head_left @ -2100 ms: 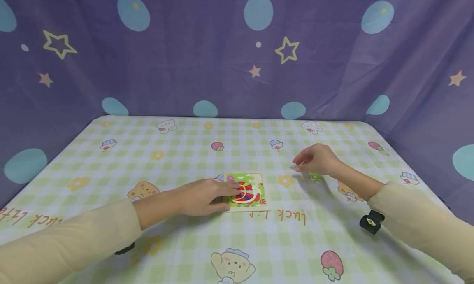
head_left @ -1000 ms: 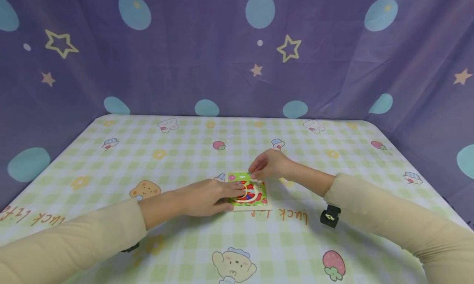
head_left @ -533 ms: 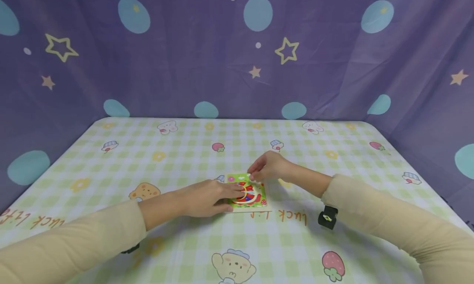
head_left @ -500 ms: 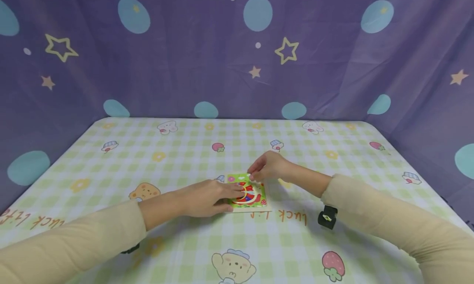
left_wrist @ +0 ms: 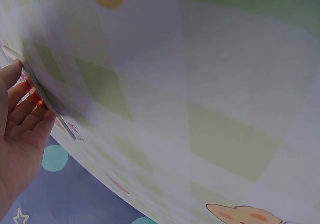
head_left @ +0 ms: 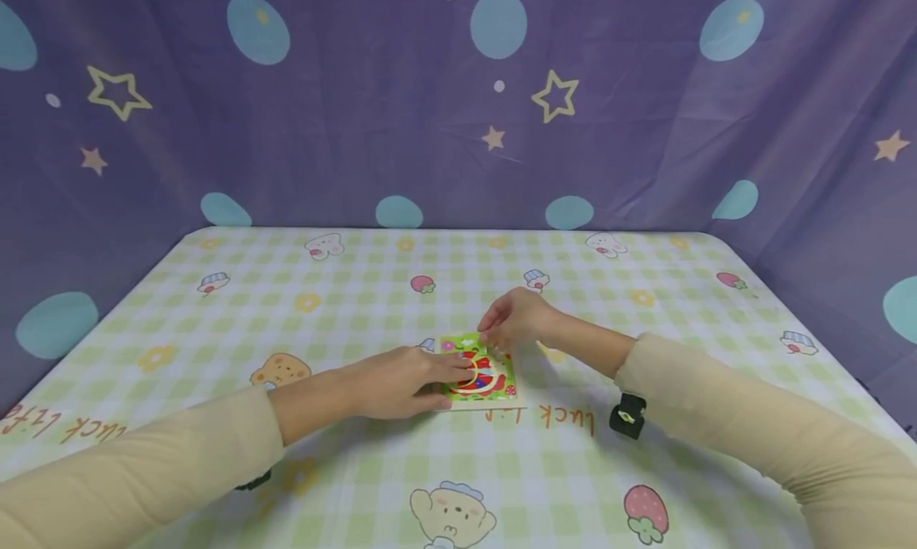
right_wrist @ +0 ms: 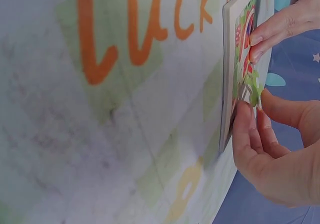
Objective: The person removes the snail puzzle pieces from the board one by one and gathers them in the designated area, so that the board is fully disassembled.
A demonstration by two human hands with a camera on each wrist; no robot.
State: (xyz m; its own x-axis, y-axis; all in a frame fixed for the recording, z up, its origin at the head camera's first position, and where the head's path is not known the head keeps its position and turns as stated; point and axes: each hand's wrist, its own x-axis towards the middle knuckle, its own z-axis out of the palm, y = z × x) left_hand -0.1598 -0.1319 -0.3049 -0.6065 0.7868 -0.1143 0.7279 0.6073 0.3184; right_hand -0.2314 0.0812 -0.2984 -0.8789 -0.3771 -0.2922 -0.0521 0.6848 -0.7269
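A small square jigsaw puzzle board [head_left: 507, 391] with a pale frame and a red and green picture lies flat on the table. My left hand [head_left: 401, 382] rests on its left side, fingers extended over the picture and thumb by the near edge. At the board's far right corner my right hand [head_left: 521, 320] pinches a green puzzle piece [right_wrist: 254, 88] between thumb and fingers. In the right wrist view the piece is tilted against the board's surface. Part of the picture is hidden under the left fingers, and the right fingers cover the far corner.
A green and white checked tablecloth [head_left: 358, 469] with printed bears, strawberries and lettering covers the table. Behind it hangs a purple curtain [head_left: 401, 95] with stars and dots. A black wrist device [head_left: 628, 416] sits under the right sleeve.
My right hand has come left from beside the board to its far right corner, bringing the green puzzle piece. In the last half second it has shifted only slightly. My left hand stays on the board.
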